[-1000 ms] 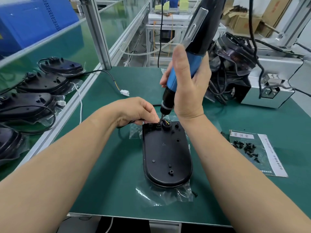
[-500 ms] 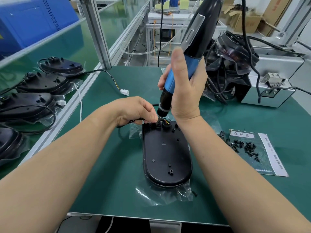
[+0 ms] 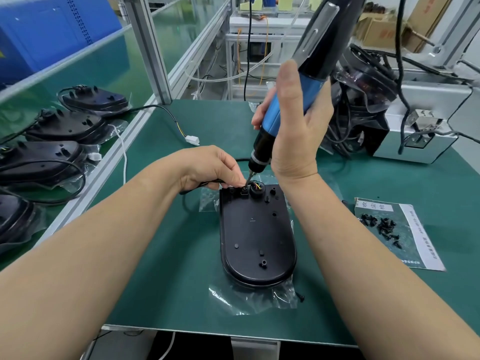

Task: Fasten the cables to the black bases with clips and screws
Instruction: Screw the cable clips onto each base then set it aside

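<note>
A black oval base (image 3: 255, 237) lies flat on the green mat, on a clear plastic bag. At its far end a black cable (image 3: 207, 183) with coloured wires enters a round socket. My left hand (image 3: 207, 167) pinches the cable and a small clip (image 3: 244, 189) against the base's far edge. My right hand (image 3: 293, 131) grips a blue and black electric screwdriver (image 3: 293, 81), tilted, with its bit tip down on the clip beside my left fingertips.
Loose black screws (image 3: 381, 227) lie on a paper sheet (image 3: 415, 245) at the right. Several finished bases with cables (image 3: 65, 126) sit on the left shelf. A white connector (image 3: 192, 139) lies behind my left hand. A grey machine (image 3: 428, 120) and bagged parts stand at the back right.
The screwdriver has shifted slightly left and tilted, its bit coming down onto the clip at the base's far edge. My left hand has stayed pinched on the cable.
</note>
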Motion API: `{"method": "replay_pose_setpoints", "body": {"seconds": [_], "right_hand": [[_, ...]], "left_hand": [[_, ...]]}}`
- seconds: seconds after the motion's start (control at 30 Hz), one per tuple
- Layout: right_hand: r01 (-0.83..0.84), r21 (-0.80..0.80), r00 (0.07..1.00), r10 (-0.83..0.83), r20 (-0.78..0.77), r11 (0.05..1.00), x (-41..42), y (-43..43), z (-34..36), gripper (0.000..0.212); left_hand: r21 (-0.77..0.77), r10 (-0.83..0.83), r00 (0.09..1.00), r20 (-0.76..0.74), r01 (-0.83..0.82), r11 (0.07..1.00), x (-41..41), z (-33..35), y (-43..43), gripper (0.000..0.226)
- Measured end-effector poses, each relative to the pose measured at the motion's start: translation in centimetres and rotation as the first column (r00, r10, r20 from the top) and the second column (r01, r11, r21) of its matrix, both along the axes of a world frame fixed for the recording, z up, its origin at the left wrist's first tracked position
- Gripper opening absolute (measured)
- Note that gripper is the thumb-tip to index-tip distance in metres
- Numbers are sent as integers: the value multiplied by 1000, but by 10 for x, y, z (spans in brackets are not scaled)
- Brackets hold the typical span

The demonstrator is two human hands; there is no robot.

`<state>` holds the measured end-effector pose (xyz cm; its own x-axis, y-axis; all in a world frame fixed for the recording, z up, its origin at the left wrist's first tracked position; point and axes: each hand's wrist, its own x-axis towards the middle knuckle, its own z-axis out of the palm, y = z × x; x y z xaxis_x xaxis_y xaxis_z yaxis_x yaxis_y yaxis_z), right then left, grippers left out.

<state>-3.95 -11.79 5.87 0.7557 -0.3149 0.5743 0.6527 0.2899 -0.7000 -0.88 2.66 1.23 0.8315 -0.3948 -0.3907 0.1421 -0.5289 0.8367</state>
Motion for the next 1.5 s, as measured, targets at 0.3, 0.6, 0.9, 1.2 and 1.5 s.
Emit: {"method": "replay_pose_setpoints", "body": {"seconds": [0.3,0.6,0.9,1.2,1.5], "right_hand": [[-18,-13,1000,18,-14,1000,1,2,-3,40],[-81,-114,997,80,-16,990,2,7,-1,37],[-139,-237,990,131,-52,962,1,18,5,32],[-115,-253,992,97,-81,961,5,17,6,25],[-254,-229,967,248,-56,940,3,12,0,28]], "left_hand": [[6,12,1000,-3,-12,1000,0,0,0,19],[-14,7,1000,1,-7,1000,0,-1,-1,34],[-38,-9,1000,-9,9,999,0,-3,1,43],[-52,-15,1000,-16,15,999,1,-3,1,38],[-17,-3,1000,7,3,1000,1,-4,1,26]]}}
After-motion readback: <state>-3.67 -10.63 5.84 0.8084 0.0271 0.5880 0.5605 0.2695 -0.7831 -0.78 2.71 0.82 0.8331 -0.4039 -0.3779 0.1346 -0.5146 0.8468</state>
